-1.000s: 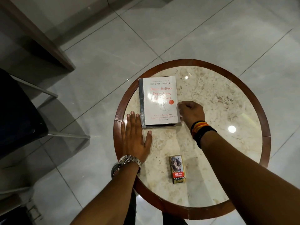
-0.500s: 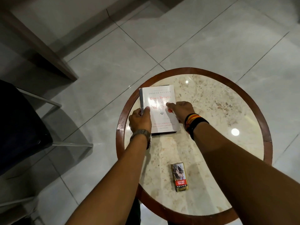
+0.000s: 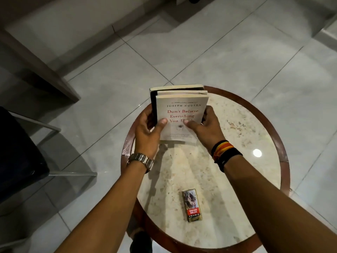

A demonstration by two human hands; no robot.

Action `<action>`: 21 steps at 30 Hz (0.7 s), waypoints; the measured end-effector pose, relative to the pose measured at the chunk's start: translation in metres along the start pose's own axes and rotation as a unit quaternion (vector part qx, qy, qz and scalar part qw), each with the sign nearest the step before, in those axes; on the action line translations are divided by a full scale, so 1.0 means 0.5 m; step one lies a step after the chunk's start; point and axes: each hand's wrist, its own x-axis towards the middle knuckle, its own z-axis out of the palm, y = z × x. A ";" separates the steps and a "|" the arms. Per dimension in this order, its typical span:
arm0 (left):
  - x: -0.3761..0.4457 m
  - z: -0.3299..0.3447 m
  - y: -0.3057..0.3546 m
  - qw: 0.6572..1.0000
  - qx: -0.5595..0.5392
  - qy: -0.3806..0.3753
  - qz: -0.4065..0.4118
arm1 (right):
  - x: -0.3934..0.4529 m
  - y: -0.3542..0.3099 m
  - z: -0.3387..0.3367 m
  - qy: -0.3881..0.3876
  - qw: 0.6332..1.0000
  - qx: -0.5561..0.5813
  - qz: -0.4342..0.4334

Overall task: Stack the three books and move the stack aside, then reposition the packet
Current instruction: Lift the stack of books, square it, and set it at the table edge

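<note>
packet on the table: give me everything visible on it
The packet is a small, flat rectangular box with a photo on its upper face, a red label with white text lower down and gold edging. It lies flat, face up, on the near part of the round marble table. Nothing touches it; both hands are on the books.

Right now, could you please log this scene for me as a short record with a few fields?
surface: round marble-top table with a wooden rim
books: stack of three books, white-covered one on top, tilted up off the tabletop
left hand: grips the stack's left side, thumb on the cover
right hand: grips the stack's right side, thumb on the cover
packet: flat on the table's near part, untouched
</note>
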 end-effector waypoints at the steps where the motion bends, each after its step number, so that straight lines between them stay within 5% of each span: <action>1: -0.003 0.001 0.003 1.000 -0.003 0.003 0.020 | -0.007 -0.001 -0.002 0.004 1.000 -0.009 -0.023; 8: -0.016 0.005 -0.023 0.998 0.030 0.010 0.057 | -0.043 0.044 0.014 0.013 0.993 -0.087 -0.080; 21: -0.004 0.000 -0.045 0.996 0.061 -0.002 0.070 | -0.039 0.044 0.017 0.000 0.993 -0.102 -0.054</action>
